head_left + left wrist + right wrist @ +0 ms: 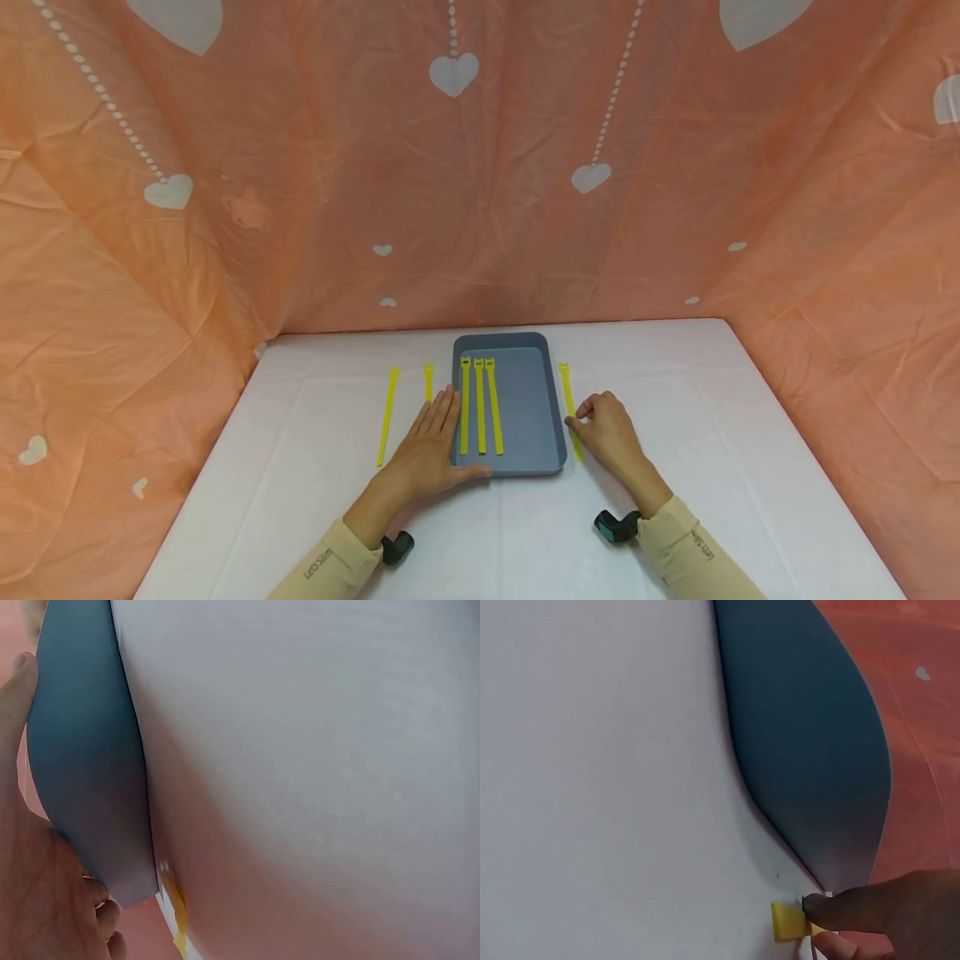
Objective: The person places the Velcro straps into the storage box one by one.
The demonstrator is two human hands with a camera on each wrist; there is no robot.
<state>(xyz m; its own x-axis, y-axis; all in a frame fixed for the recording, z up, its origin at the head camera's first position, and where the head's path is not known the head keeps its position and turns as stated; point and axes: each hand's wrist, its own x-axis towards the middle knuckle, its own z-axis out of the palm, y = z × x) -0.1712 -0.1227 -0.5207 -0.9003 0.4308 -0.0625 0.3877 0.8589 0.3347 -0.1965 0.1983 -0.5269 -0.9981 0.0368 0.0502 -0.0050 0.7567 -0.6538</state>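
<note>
A grey-blue rectangular tray (525, 417) lies on the table in the head view, with three yellow cable ties (481, 408) side by side in its left half. My left hand (423, 454) rests along the tray's left edge, fingers straight, thumb at the front left corner. Right of the tray, my right hand (609, 433) pinches another yellow cable tie (566, 383) between thumb and finger. The right wrist view shows the lower end of that cable tie (789, 922) sticking out from the pinch, beside the tray wall (802, 735).
Left of the tray lie two more yellow cable ties, one at the far left (388, 417) and one partly hidden (428, 379) behind my left hand. A white cloth covers the table (675, 375). An orange curtain (510, 208) with hearts surrounds its back and sides.
</note>
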